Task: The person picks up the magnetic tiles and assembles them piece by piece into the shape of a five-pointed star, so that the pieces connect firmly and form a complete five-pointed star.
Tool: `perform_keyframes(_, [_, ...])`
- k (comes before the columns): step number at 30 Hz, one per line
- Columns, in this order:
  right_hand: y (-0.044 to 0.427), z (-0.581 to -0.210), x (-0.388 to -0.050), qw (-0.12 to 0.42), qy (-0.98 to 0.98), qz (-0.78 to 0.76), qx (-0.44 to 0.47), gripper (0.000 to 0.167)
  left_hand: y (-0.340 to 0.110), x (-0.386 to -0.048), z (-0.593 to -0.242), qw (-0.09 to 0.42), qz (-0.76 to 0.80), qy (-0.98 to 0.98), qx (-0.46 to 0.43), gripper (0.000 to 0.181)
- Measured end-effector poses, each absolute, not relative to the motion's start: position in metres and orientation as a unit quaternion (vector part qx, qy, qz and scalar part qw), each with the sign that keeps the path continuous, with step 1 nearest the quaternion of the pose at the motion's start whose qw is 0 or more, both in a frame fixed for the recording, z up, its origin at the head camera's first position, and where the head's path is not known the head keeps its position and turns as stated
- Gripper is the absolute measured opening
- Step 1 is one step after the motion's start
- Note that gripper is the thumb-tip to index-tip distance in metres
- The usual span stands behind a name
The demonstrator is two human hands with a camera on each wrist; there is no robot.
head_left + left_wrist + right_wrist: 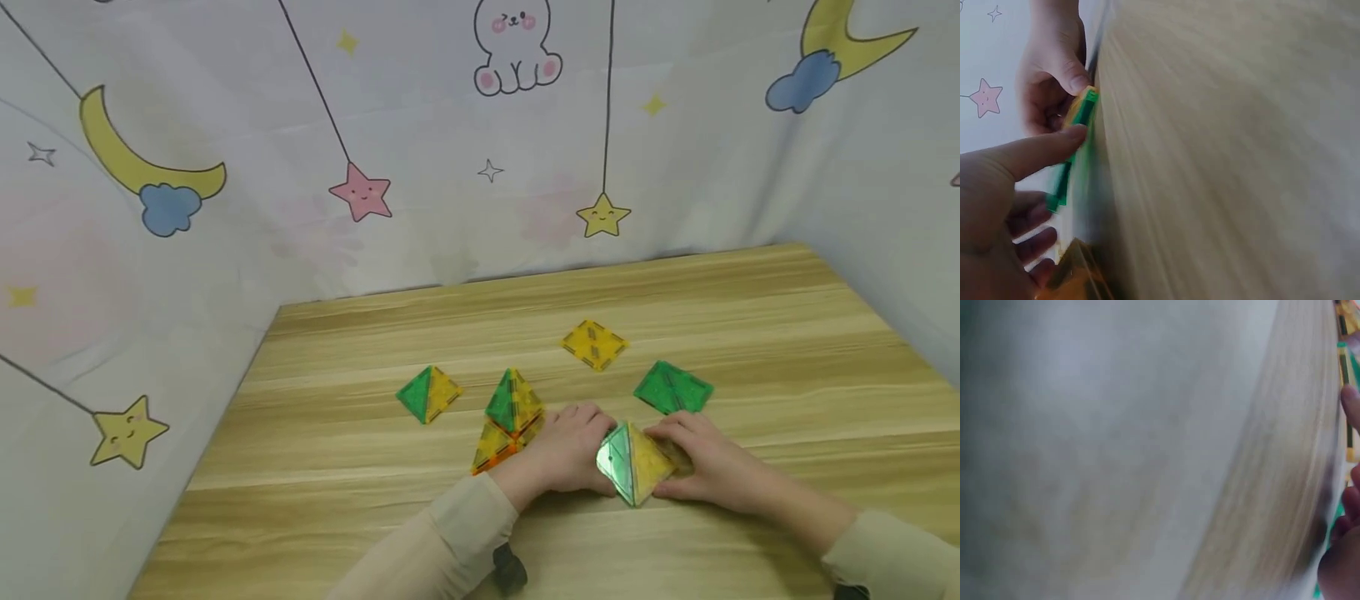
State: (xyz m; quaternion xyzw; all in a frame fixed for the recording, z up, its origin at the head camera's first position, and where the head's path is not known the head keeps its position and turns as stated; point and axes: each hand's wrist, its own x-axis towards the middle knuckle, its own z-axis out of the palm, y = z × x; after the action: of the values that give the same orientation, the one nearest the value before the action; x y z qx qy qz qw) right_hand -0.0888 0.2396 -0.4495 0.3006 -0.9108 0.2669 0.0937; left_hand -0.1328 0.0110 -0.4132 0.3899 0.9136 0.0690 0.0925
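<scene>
Between both hands is a diamond of two triangular magnetic tiles, one green [617, 461] and one yellow [648, 465], joined along an edge and lifted slightly at the table. My left hand [572, 450] pinches the green side; its thumb lies on the tile edge in the left wrist view. Gripping the yellow side from the right is my right hand [708, 467]. Just left of my left hand stands a built shape of green, yellow and orange tiles [513, 404], partly hidden by that hand. The right wrist view shows only fingers [1350, 403] and tile edges at its right border.
A green-and-yellow diamond [430, 394] lies flat at the left on the wooden table [337, 483]. Behind the hands are a yellow diamond [595, 344] and a green diamond [672, 387], the latter close to the right fingers. A printed curtain [450, 125] hangs along the table's back.
</scene>
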Motion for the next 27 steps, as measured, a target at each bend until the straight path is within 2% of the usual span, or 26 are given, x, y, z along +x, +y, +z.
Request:
perform_keyframes(3, [0.238,-0.449,-0.089,0.107,-0.908,0.279,0.295,0.066,0.008,-0.134,-0.413,0.081,0.1,0.907,0.401,0.072])
perform_keyframes(6, [0.236,-0.448,-0.088,0.093,-0.906,0.301,0.284,0.068,0.005,-0.134,-0.412,0.088,0.133,0.896,0.414,0.074])
perform_keyframes(9, [0.235,-0.445,-0.088,0.05,-0.903,0.338,0.261,0.066,0.003,-0.135,-0.412,0.127,0.183,0.878,0.423,0.073])
perform_keyframes(13, [0.233,-0.439,-0.091,-0.024,-0.879,0.424,0.216,0.054,0.001,-0.138,-0.409,0.188,0.256,0.853,0.415,0.062])
perform_keyframes(17, [0.226,-0.436,-0.097,-0.084,-0.84,0.502,0.189,0.047,-0.004,-0.139,-0.404,0.212,0.278,0.847,0.401,0.05])
perform_keyframes(23, [0.211,-0.434,-0.105,-0.117,-0.824,0.531,0.162,0.039,-0.015,-0.14,-0.399,0.198,0.268,0.861,0.384,0.046])
perform_keyframes(27, [0.203,-0.435,-0.109,-0.112,-0.818,0.546,0.141,0.033,-0.021,-0.141,-0.397,0.156,0.239,0.879,0.381,0.045])
